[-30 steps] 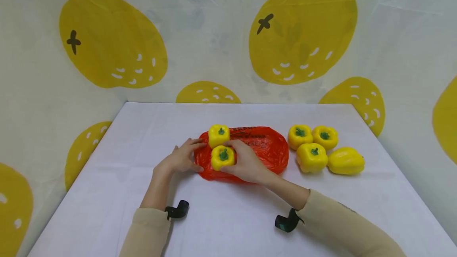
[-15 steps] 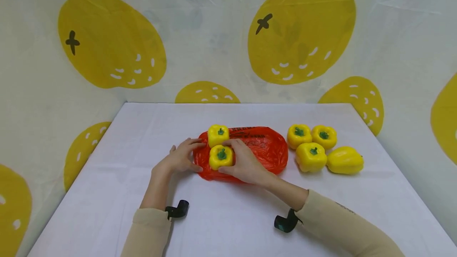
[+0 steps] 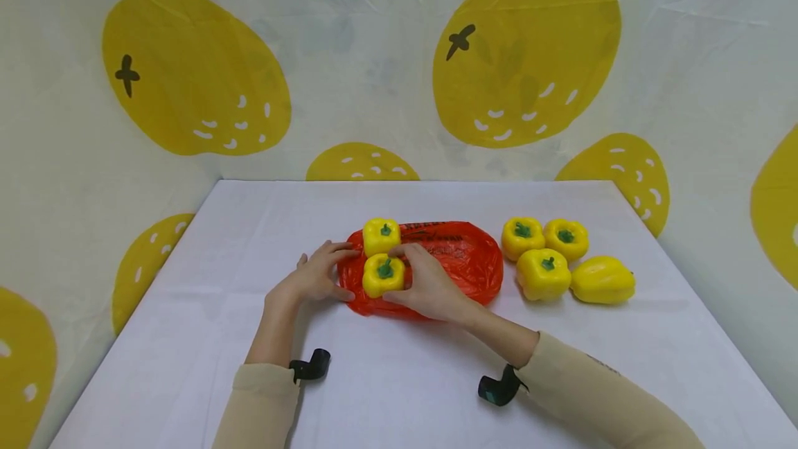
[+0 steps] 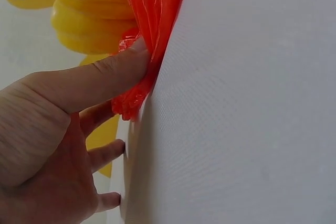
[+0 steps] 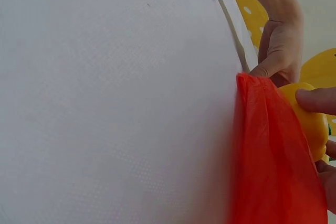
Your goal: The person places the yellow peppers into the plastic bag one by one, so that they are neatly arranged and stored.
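On the white table lies a red plastic bag (image 3: 464, 269) with black print, flattened and crinkled. Two yellow bell peppers with green stems sit at its left end: a far bell pepper (image 3: 381, 237) and a near bell pepper (image 3: 383, 276). My right hand (image 3: 433, 286) grips the near one between thumb and fingers; the right wrist view shows the thumb on this bell pepper (image 5: 307, 121), its lower side behind the bag. My left hand (image 3: 316, 274) is spread at the bag's left edge. In the left wrist view its thumb touches the red plastic bag (image 4: 152, 19), fingertips near the tabletop.
To the right of the bag stand three upright yellow bell peppers, such as the front bell pepper (image 3: 543, 274), with another bell pepper (image 3: 603, 280) lying on its side. A fruit-printed cloth (image 3: 361, 54) hangs behind the white table (image 3: 386, 380).
My right hand has shifted the near bell pepper slightly left, toward the bag's left end and under the far bell pepper in view. The left hand stays almost still.
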{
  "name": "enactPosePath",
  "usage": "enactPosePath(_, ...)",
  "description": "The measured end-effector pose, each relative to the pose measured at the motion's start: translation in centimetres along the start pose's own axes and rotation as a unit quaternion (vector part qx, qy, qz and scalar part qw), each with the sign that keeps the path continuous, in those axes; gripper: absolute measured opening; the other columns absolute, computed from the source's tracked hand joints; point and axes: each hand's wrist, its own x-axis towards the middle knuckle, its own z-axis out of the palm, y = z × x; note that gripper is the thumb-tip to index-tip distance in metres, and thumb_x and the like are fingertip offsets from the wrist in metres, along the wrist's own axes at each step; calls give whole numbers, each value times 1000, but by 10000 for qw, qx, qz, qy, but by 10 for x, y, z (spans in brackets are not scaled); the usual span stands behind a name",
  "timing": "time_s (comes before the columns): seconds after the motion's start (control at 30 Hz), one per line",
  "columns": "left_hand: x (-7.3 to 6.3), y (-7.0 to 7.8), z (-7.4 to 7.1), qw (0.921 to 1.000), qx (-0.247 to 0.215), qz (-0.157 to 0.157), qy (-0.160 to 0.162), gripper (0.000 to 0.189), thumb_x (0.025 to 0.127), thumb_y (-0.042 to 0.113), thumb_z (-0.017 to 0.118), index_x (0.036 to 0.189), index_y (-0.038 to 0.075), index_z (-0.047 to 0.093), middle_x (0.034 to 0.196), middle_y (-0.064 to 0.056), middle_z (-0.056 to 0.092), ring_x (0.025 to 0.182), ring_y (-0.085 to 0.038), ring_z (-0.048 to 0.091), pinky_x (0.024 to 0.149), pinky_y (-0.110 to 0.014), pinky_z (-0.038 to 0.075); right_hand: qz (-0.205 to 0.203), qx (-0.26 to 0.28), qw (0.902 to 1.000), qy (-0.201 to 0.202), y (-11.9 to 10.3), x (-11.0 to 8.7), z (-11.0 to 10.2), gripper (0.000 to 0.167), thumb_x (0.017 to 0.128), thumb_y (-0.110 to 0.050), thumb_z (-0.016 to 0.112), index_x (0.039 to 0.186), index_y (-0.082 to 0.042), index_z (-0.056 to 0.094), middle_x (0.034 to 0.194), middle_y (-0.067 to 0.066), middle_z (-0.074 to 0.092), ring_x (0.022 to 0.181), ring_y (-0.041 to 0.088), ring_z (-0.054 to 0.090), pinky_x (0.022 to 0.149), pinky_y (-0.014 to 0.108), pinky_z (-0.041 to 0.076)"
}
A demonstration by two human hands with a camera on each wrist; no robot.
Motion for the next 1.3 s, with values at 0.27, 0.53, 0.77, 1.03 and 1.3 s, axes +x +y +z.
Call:
enactPosePath(0.27, 0, 0, 1, 9999, -25, -96, -40, 82, 78, 24, 88, 152, 20, 52, 161, -12, 37, 154, -39, 12, 113, -78, 2, -7, 27, 10000, 6, 3, -1, -1, 69, 82, -23, 90, 138, -10, 52, 135, 2, 54, 123, 21, 54, 103, 43, 51)
enactPosePath(0.53, 0, 0, 0, 10000, 4, 38, -6, 81, 78, 23, 88, 151, 18, 52, 159, -13, 38, 153, -41, 13, 112, -79, 3, -110, 248, 9996, 0, 5, -7, -24, 70, 82, -24, 89, 139, -7, 52, 136, 11, 56, 124, 31, 56, 98, 49, 54)
enactPosePath(0.77, 0, 2, -1, 10000, -22, -5, -25, 82, 78, 23, 88, 151, 18, 52, 159, -13, 38, 153, -41, 13, 112, -79, 2, -29, 141, 9999, 94, 7, -15, -50, 67, 83, -24, 88, 138, -9, 53, 136, 8, 58, 124, 33, 56, 97, 51, 55)
enactPosePath(1.03, -2, 3, -3, 10000, -24, -65, -51, 81, 78, 22, 88, 151, 19, 52, 161, -13, 37, 154, -41, 12, 113, -78, 2, 1, -47, 9993, 380, 10, -24, -75, 63, 83, -24, 88, 136, -9, 56, 133, 6, 60, 122, 29, 58, 98, 52, 54)
enactPosePath(1.3, -1, 2, -2, 9999, -36, -72, -61, 82, 78, 22, 88, 151, 19, 52, 161, -12, 37, 154, -39, 12, 113, -77, 2, 49, 105, 9986, 515, 18, -30, -99, 58, 87, -19, 85, 135, -5, 56, 132, 11, 62, 119, 30, 61, 95, 50, 56)
